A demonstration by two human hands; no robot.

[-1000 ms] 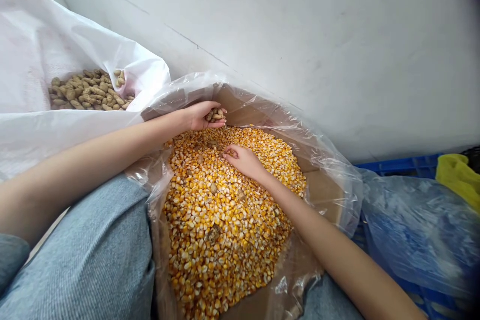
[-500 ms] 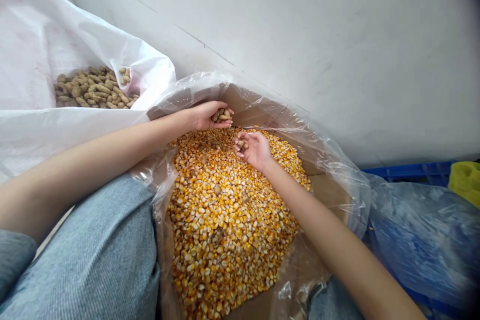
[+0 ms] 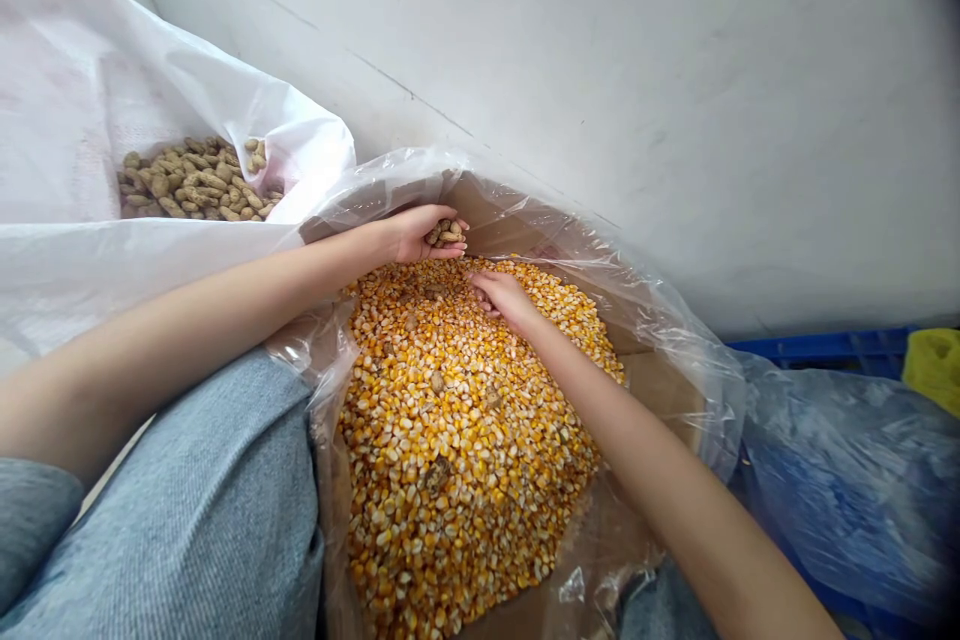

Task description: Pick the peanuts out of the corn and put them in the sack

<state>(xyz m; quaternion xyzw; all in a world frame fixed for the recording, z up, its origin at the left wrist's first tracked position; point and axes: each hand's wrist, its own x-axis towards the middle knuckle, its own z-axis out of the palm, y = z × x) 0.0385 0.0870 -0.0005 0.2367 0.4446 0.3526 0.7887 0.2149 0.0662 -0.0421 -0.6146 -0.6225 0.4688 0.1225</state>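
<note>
Several peanuts [image 3: 446, 233] lie in my left hand [image 3: 429, 232], which is cupped around them near the back rim of a plastic-lined box [image 3: 652, 320]. Yellow and white corn kernels [image 3: 465, 420] fill much of that box. Just above the kernels, to the right of my left hand, my right hand [image 3: 504, 300] is turned palm down with its fingers curled; what they hold, if anything, is hidden. A few peanuts and a dark clump [image 3: 436, 473] rest on the corn.
At the left stands a white sack [image 3: 60, 100] with peanuts [image 3: 202, 182] inside. A blue crate [image 3: 840, 350] under clear plastic [image 3: 862, 460] and a yellow item [image 3: 934, 370] are at the right. A pale wall [image 3: 600, 60] rises behind the box.
My right hand has turned from palm up to palm down, and the peanuts seen in it are now out of sight. My left hand has stayed almost still around its peanuts.
</note>
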